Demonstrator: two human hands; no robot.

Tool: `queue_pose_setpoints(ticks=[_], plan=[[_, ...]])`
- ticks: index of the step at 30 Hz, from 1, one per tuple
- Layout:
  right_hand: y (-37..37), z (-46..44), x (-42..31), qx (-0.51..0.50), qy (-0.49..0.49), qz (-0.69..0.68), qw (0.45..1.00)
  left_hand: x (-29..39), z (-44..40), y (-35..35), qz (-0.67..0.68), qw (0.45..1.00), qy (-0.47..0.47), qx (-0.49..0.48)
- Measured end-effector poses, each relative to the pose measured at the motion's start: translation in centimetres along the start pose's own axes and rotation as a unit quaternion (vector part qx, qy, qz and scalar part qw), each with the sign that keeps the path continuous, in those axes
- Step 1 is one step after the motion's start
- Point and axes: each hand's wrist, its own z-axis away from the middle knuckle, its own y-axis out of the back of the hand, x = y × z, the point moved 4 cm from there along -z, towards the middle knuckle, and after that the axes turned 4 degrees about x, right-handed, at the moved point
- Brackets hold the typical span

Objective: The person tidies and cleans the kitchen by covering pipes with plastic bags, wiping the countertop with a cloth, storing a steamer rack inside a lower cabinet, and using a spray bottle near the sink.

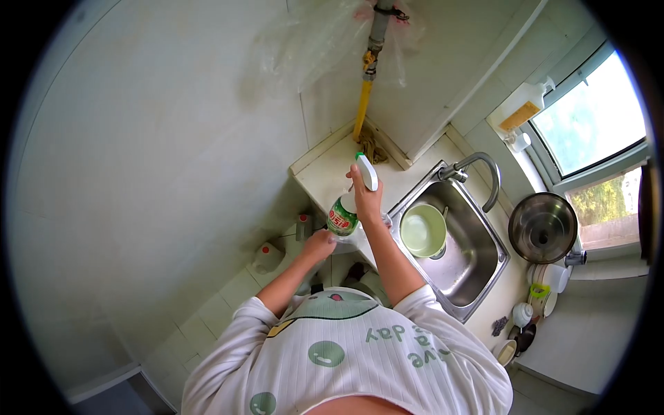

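Observation:
My right hand point(369, 197) is closed around the neck of a spray bottle point(342, 217) with a white trigger head and a green label. The bottle is upright or slightly tilted, above the counter's front edge. Just below it, my left hand point(319, 245) has its fingers closed on thin clear plastic point(354, 239), which looks like a bag. That plastic stretches under the bottle toward the sink. Part of the left fingers is hard to make out.
On the right is a steel sink point(477, 273) with a pale green pot point(423, 232) inside and a curved faucet point(494, 181). A steel pan point(543, 228) stands by the window. A yellow pipe point(362, 111) runs down the corner; a white jug point(268, 257) sits low left.

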Motion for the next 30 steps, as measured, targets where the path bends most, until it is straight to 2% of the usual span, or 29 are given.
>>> queue_pose_setpoints(ticks=[2,3,5,6,8,9,11,14,16,20,21,22,24,26,27,28,29,30], plan=[[-0.5,0.0,-0.1,-0.003,-0.015,-0.035,0.999,0.0,0.3,-0.8,0.083,0.994,-0.056,-0.033],[-0.5,0.0,0.2,-0.001,-0.016,-0.037,0.999,-0.3,0.5,-0.9,0.081,0.994,-0.056,-0.034],[-0.7,0.1,0.5,-0.056,-0.008,-0.008,0.998,-0.5,0.9,-0.3,0.083,0.987,-0.137,0.011],[-0.8,0.4,0.4,-0.054,-0.009,-0.010,0.998,-2.1,0.4,-1.9,0.082,0.987,-0.138,0.010],[-1.0,1.5,0.4,-0.071,-0.044,0.049,0.995,-7.1,-1.0,-5.2,0.246,0.958,-0.069,0.134],[-1.0,1.8,1.5,-0.072,-0.033,0.055,0.995,-6.6,-0.4,-3.6,0.246,0.958,-0.068,0.130],[-0.9,2.8,2.4,-0.092,-0.067,0.091,0.989,-4.9,0.5,1.0,0.404,0.910,0.069,0.054],[-1.2,3.9,3.2,-0.107,-0.107,0.128,0.980,-5.2,0.1,1.7,0.428,0.896,0.116,0.013],[-1.1,3.9,3.8,-0.073,-0.068,0.120,0.988,-5.3,-0.4,1.3,0.422,0.901,0.100,0.018],[-0.5,3.5,4.5,-0.051,-0.097,0.094,0.989,-5.3,-1.1,0.7,0.385,0.920,0.056,0.047],[-0.1,3.4,4.4,-0.030,-0.078,0.082,0.993,-5.3,-1.1,1.0,0.383,0.921,0.055,0.043],[0.5,3.1,4.2,-0.008,-0.058,0.070,0.996,-5.4,-1.1,1.0,0.372,0.926,0.064,0.006],[1.7,2.2,4.1,0.009,-0.086,0.061,0.994,-5.0,-0.9,1.4,0.358,0.930,0.071,-0.034],[2.9,1.5,3.9,0.072,-0.090,-0.021,0.993,-4.3,0.0,2.1,0.502,0.858,0.112,0.004],[3.4,1.0,4.3,0.085,-0.081,-0.017,0.993,-3.8,0.5,3.1,0.499,0.859,0.111,0.000],[3.8,0.7,4.4,0.090,-0.082,-0.019,0.992,-3.3,1.0,4.5,0.537,0.838,0.093,-0.006],[4.1,0.5,4.5,0.074,-0.095,-0.006,0.993,-2.8,1.5,6.1,0.574,0.816,0.075,-0.011],[4.3,0.5,4.7,0.058,-0.109,0.007,0.992,-2.6,2.2,7.7,0.572,0.817,0.075,-0.014]])
